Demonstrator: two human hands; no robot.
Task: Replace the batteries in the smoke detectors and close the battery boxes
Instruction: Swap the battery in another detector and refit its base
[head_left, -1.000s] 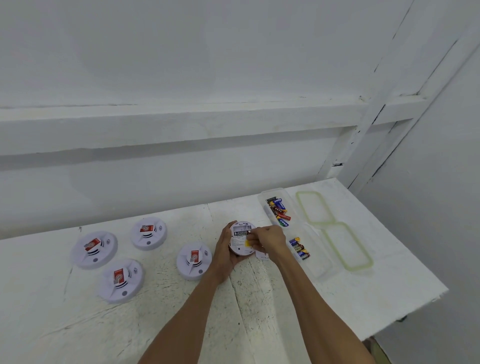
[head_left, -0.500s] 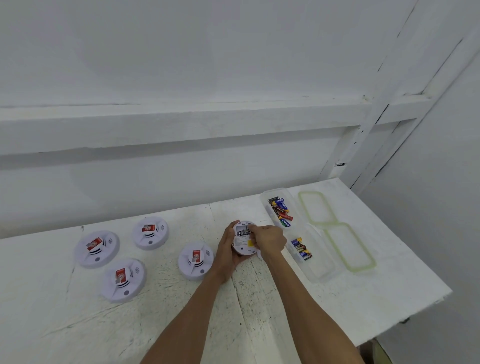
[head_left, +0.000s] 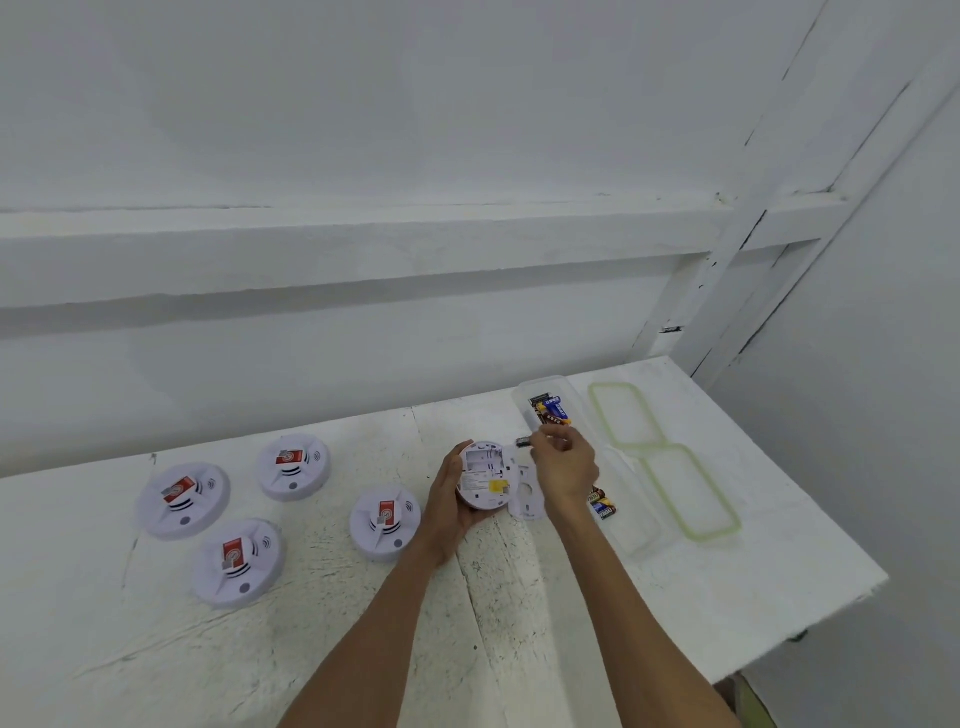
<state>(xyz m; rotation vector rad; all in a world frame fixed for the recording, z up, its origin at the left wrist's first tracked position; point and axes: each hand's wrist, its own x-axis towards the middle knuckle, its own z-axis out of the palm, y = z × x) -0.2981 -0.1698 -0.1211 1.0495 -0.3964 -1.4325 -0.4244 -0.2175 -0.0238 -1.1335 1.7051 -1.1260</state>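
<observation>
One detector sits back-up in my left hand, fingers cupping its rim, bay empty. Just past it my right hand pinches a dark battery; a slack pinch may drop it, or mix it wrongly into the far box.

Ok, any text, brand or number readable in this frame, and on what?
Nothing can be read for certain.
Red stickers on the four face-up smoke detectors: blurred.
White label and yellow sticker on the held smoke detector: print too small.
Batteries in the clear box: wrapper lettering blurred.
Battery pinched by the right hand: no legible marking.
</observation>
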